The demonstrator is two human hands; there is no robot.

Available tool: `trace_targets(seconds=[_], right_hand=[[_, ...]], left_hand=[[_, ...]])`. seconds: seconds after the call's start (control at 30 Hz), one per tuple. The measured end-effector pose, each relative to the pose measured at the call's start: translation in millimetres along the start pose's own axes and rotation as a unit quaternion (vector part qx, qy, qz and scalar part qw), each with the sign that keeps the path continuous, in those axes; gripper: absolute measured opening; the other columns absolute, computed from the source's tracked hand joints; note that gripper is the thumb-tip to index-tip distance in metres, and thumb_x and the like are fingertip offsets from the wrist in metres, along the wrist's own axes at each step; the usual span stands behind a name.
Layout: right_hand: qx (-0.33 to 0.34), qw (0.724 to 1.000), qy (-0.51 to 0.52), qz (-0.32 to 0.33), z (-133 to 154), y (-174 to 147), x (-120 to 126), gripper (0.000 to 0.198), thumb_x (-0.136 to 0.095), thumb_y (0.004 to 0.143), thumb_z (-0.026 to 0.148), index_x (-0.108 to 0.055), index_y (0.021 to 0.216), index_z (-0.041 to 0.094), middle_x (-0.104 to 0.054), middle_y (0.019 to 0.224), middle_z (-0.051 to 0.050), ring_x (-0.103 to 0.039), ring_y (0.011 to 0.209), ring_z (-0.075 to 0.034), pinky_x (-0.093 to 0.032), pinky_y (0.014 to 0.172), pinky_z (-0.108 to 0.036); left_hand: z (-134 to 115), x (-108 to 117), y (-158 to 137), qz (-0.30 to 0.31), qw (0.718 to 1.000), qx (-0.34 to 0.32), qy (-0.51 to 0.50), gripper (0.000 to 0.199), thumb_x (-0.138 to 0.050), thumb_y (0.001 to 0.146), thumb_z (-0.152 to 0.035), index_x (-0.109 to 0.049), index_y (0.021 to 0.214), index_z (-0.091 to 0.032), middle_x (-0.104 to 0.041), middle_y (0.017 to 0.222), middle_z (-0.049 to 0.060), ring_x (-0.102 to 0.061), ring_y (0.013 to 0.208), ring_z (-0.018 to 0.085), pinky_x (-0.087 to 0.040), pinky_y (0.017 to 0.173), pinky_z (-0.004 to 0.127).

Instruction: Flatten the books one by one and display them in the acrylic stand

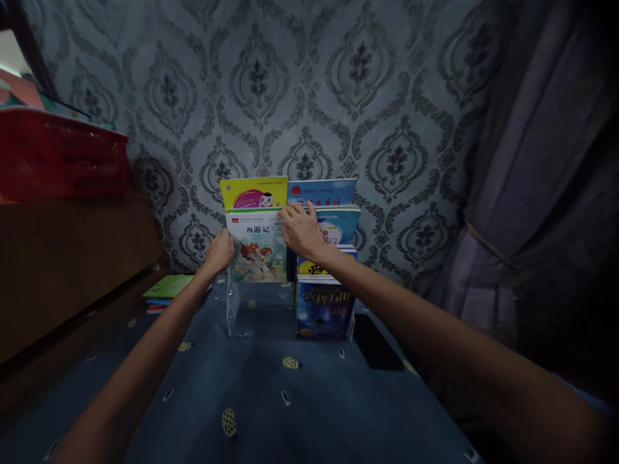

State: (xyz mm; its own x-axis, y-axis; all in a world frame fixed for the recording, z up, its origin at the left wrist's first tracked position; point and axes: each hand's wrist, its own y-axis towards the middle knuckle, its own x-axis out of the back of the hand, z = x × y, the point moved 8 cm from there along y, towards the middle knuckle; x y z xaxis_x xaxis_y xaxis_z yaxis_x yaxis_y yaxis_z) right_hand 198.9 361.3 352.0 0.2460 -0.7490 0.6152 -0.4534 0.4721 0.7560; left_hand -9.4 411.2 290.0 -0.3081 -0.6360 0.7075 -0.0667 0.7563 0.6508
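A clear tiered stand (233, 309) holds upright books in two columns. My left hand (221, 250) is closed on the left edge of a white picture book (258, 254), which has a colourful drawing on its cover. My right hand (302, 230) has its fingers bent over the same book's upper right corner. Behind it rises a yellow book (254, 190), and a blue book (324, 191) stands at the back of the right column. Further forward in that column are a light blue book (345, 225) and a dark blue book (325, 309). My fingertips are partly hidden.
The stand rests on a dark blue patterned cloth (261, 393) against a papered wall. A small pile of books (169, 287) lies at the left, near a brown box (72, 270) under a red basket (62, 154). A black flat object (377, 345) lies right; a curtain (488, 258) hangs beyond.
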Motion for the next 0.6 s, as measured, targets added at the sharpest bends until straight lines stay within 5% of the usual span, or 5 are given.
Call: trace_targets(seconds=[0.23,0.4,0.5,0.6], right_hand=[[0.009,1.000,0.020,-0.011,4.9,-10.7,8.4,0.044,-0.047,0.089,0.008,-0.058,0.131,0.009,-0.055,0.146,-0.020,-0.039,0.143,-0.034,-0.019,0.118,-0.065],[0.091,0.977,0.191,-0.007,54.8,-46.5,36.8,0.042,-0.054,0.089,0.009,-0.061,0.130,0.012,-0.062,0.139,-0.018,-0.047,0.138,-0.031,-0.031,0.117,-0.058],[0.213,0.880,0.417,0.076,109.2,-76.6,73.9,0.031,-0.054,0.097,0.018,-0.062,0.128,0.016,-0.068,0.130,-0.012,-0.060,0.124,-0.020,-0.046,0.107,-0.041],[0.332,0.751,0.540,0.183,161.2,-108.3,116.9,0.029,-0.057,0.099,0.022,-0.063,0.127,0.019,-0.070,0.127,-0.005,-0.061,0.124,-0.012,-0.044,0.105,-0.023]], left_hand=[[1.1,0.3,0.6,0.000,1.000,0.000,-0.014,0.023,-0.037,0.096,-0.023,-0.057,0.104,-0.017,-0.069,0.105,0.015,-0.066,0.102,0.029,-0.051,0.090,0.041],[0.4,1.3,-1.9,-0.010,0.999,0.000,-0.035,0.026,-0.036,0.095,-0.022,-0.057,0.108,-0.015,-0.069,0.108,0.017,-0.066,0.106,0.030,-0.052,0.093,0.043],[0.6,2.8,-4.4,-0.019,0.999,0.000,-0.048,0.031,-0.036,0.094,-0.021,-0.053,0.119,-0.015,-0.068,0.116,0.017,-0.065,0.111,0.030,-0.051,0.097,0.044],[0.6,4.9,-7.8,-0.034,0.997,0.004,-0.067,0.042,-0.037,0.094,-0.022,-0.045,0.134,-0.013,-0.064,0.127,0.020,-0.064,0.116,0.031,-0.051,0.099,0.047]])
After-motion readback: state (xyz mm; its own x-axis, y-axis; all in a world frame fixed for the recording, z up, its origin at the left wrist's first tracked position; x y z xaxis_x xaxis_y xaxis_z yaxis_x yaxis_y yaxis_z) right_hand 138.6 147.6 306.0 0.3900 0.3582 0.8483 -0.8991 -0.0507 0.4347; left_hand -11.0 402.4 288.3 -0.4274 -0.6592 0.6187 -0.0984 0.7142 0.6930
